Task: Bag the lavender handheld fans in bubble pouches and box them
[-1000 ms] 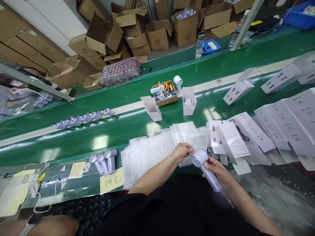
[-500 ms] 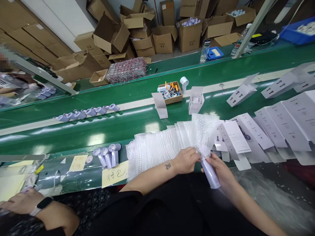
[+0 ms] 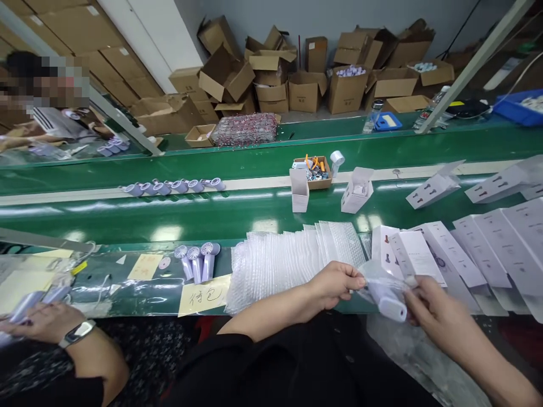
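A lavender handheld fan (image 3: 391,308) hangs between my hands, its rounded pale end tilted toward me and the rest covered by a clear plastic bag (image 3: 375,274). My left hand (image 3: 339,282) pinches the bag's left edge between thumb and fingertips. On the other side, my right hand (image 3: 435,305) grips the bag near the fan, fingers curled. Just beyond my left forearm, bubble-wrap pouches (image 3: 280,263) lie in an overlapping row. White printed boxes (image 3: 456,254) stand in a row beyond my right hand.
Three lavender fans (image 3: 195,263) lie beside a handwritten yellow note (image 3: 203,295). A co-worker's hand (image 3: 44,322) holds a lavender item at left. Across the green belt (image 3: 254,217) are open white boxes (image 3: 357,191), a carton of parts (image 3: 320,180) and a row of fans (image 3: 178,186).
My hands have spread apart, and the plastic now stretches sideways instead of standing up. The fan's lower end has swung up toward me. The view has shifted, and the co-worker's hand now holds something.
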`<state>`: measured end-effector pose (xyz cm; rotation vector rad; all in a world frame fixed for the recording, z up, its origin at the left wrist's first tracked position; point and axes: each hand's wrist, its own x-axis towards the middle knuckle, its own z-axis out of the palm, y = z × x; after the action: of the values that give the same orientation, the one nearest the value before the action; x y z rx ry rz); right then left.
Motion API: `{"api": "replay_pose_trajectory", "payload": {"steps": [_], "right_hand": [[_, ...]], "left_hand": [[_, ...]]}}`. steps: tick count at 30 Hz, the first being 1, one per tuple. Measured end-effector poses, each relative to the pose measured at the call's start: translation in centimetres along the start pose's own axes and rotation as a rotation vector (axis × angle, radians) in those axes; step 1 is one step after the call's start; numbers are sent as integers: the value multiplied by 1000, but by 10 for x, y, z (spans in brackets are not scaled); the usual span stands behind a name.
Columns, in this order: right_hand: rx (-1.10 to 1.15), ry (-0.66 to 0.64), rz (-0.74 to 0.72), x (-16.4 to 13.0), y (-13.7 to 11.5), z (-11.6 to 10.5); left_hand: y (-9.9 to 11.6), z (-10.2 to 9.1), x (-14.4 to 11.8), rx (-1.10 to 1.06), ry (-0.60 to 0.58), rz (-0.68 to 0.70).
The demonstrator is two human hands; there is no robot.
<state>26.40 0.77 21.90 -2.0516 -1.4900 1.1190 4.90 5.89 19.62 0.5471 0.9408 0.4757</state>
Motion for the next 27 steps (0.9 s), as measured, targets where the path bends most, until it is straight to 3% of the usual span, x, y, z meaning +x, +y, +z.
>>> {"api": "replay_pose_trajectory", "payload": {"steps": [3,5,9,12,14,16,18,20,22,24,27], "right_hand": [[-9,-8,-82,13,-33,-21],[63,-82,-135,27,-58,-20],[356,-291,-326,59,-101,14],[504,-529,-462,96,-122,48],[437,-651,-572,137,-130,64],[276,-583,-679,189,-135,75],[144,-367,-733,246,-140,86],[102,-316,-769,294,-143,100],[94,-331,-808,326,-145,118],[89,-327,-838,344,-142,133],[80,-292,-838,354,-131,148]], "left_hand": [[24,-5,-14,-22,-7,162],[43,-16,-24,64,46,317],[69,-48,-31,495,126,656],[71,-73,-18,658,185,677],[71,-92,-6,557,354,682],[79,-111,3,367,599,748],[98,-128,11,167,817,845],[125,-139,23,18,946,935],[151,-145,42,-50,998,963],[169,-149,65,39,1064,927],[174,-150,94,517,1265,817]]}}
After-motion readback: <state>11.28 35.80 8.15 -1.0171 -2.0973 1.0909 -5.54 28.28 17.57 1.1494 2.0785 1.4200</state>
